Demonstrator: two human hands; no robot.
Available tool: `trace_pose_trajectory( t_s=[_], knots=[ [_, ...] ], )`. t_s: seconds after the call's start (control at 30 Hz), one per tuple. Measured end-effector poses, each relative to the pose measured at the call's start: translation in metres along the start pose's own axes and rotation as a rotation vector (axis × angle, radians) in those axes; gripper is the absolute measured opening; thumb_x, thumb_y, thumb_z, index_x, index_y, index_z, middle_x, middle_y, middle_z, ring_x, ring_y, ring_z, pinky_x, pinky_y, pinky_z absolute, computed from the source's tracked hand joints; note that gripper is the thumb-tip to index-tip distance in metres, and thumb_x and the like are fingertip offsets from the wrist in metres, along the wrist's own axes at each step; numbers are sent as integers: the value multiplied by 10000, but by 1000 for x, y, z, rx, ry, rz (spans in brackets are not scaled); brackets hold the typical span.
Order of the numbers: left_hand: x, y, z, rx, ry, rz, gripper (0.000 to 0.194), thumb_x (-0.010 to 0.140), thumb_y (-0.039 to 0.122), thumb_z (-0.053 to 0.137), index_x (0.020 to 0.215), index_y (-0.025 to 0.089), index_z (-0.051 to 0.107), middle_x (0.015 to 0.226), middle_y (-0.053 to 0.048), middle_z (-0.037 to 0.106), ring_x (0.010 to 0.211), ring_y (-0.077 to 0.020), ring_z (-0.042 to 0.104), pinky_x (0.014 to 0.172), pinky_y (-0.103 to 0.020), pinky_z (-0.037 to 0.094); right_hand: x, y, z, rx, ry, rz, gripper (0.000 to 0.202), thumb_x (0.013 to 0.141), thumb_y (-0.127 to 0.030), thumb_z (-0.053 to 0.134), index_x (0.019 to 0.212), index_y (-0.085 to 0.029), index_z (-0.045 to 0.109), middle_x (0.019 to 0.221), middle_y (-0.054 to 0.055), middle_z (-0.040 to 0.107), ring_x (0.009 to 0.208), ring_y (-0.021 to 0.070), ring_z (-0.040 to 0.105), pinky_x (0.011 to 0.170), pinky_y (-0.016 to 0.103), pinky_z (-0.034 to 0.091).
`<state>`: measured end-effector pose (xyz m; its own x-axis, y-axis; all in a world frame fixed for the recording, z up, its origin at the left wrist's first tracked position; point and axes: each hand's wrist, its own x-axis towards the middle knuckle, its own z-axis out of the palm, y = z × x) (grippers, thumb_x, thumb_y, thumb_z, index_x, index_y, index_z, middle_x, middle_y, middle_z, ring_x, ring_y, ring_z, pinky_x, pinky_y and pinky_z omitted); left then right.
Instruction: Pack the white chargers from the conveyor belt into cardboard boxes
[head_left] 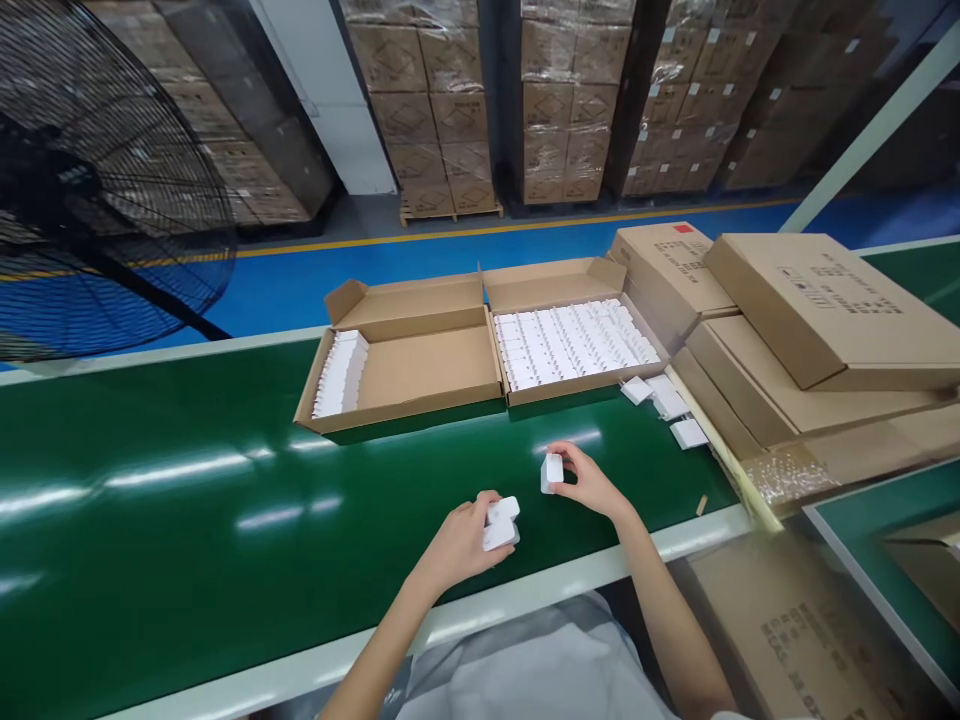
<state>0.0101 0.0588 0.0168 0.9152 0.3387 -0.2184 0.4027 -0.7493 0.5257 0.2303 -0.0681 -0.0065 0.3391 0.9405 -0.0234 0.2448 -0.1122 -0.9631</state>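
Note:
Two small white box-shaped pieces (500,523), which look like power adapters, are gripped together in my left hand (459,545) above the green belt. My right hand (589,487) pinches another white piece (552,472) between thumb and fingers, a short way to the right. Beyond my hands lies an open cardboard box (420,362) with a stack of white pieces (341,372) along its left side and bare cardboard elsewhere. Against it on the right, a second open box (585,378) holds rows of similar white pieces (570,340).
Several loose white pieces (667,398) lie right of the boxes, beside a pale strip (720,450). Flat cartons (840,310) are piled at the right. A large black fan (97,190) stands at the left. Wrapped pallets of cartons (427,110) line the far floor.

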Motion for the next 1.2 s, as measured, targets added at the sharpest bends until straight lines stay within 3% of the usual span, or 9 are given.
trace_pose_trajectory(
  t_s=[0.17,0.3,0.43,0.5,0.6,0.67,0.77,1.0,1.2],
  knots=[
    [-20,-12,40,-88,197,-45,624,688,321,706,1205,198,377,1245,-112,578,999,-267,627,873,-394,475,11,3,36,-130,139,-51,452,722,-196,623,1160,-232,520,1140,79,527,1041,232,541,905,409,455],
    [-15,7,44,-7,262,-203,821,696,314,704,1368,191,249,1372,-148,484,986,-269,641,842,-386,485,26,3,52,148,-157,-93,508,681,-86,467,1163,-232,528,1237,66,567,1156,211,525,971,389,415],
    [-5,16,31,93,167,-299,981,634,358,754,1423,156,206,1469,-197,352,933,-289,665,758,-368,502,37,1,57,386,-440,39,498,652,-108,414,1116,-201,566,1159,71,656,1093,218,598,873,379,485],
    [-1,14,27,119,122,-249,999,624,369,758,1430,152,209,1487,-201,320,936,-296,665,762,-367,499,32,0,42,202,-263,-10,452,698,-133,415,1108,-209,591,1182,75,647,1123,222,582,943,415,451],
    [6,9,27,95,127,-145,1011,613,371,755,1432,158,202,1463,-193,367,909,-288,668,761,-367,496,9,2,-12,-393,376,-15,394,802,-213,432,1161,-194,595,1263,124,582,1228,263,479,1068,484,310],
    [12,7,30,38,140,-77,996,606,360,753,1420,175,209,1386,-161,474,877,-272,666,770,-369,492,-12,10,-58,-735,804,199,462,853,-289,422,1268,-108,518,1340,208,492,1299,339,368,1067,572,242],
    [22,11,36,-49,141,12,965,617,345,739,1404,188,204,1244,-107,587,871,-255,657,814,-384,479,-36,28,-104,-998,975,549,561,895,-356,396,1341,-16,416,1445,294,319,1355,455,194,984,692,208],
    [24,13,35,-2,149,85,857,629,333,722,1362,181,307,1332,-140,513,932,-271,647,824,-383,488,-46,35,-78,-1079,675,312,360,841,-176,427,1180,-118,532,1168,209,595,1073,348,484,851,499,420],
    [-11,-16,30,157,158,59,1029,643,377,727,1463,219,125,1406,-142,469,1129,-297,587,1061,-485,338,-10,-1,-35,-583,-100,-61,541,762,-96,527,1276,-264,506,1284,57,563,1052,234,532,895,400,449]
  ],
)
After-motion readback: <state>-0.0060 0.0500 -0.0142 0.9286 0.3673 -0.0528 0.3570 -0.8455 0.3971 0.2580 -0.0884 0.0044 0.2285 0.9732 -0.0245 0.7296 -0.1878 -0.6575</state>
